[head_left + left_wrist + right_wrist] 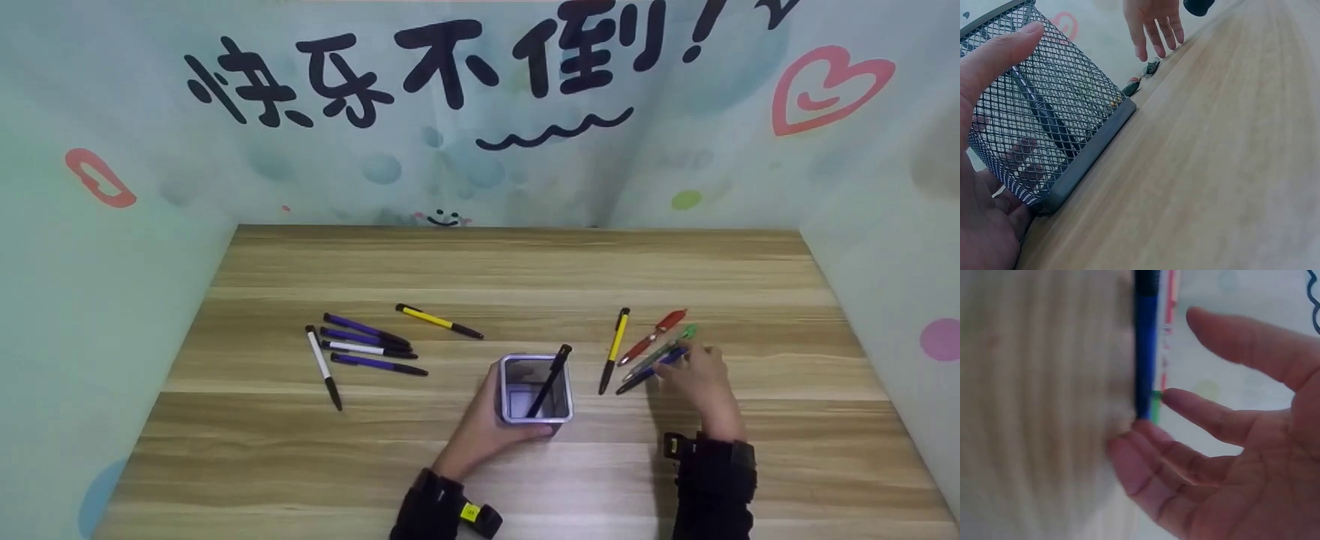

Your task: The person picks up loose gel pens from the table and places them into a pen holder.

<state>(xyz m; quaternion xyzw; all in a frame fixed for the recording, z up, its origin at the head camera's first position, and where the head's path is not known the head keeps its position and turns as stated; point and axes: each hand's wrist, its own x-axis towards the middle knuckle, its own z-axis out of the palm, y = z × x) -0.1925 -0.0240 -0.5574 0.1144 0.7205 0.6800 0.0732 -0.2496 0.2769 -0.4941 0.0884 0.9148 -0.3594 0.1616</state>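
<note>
A mesh pen holder point(536, 421) stands on the table with one black pen point(551, 379) leaning inside it. My left hand point(487, 424) grips the holder from its left and near sides; the thumb lies against the mesh wall point(1067, 73) in the left wrist view. At the right, my right hand point(701, 379) is over the near end of a pen group, fingers spread and apart from the thumb. Closest to its fingers is a blue pen point(1145, 354). Beside that pen lie a green pen point(664, 349) and a red pen point(656, 334). Whether the fingertips touch the blue pen I cannot tell.
Left of the holder lie several blue and white pens, among them a white pen point(322, 367) and a blue pen point(379, 365). One yellow pen point(439, 320) is farther back, another yellow pen point(615, 349) right of the holder. A printed backdrop point(525, 180) encloses the wooden table point(525, 262).
</note>
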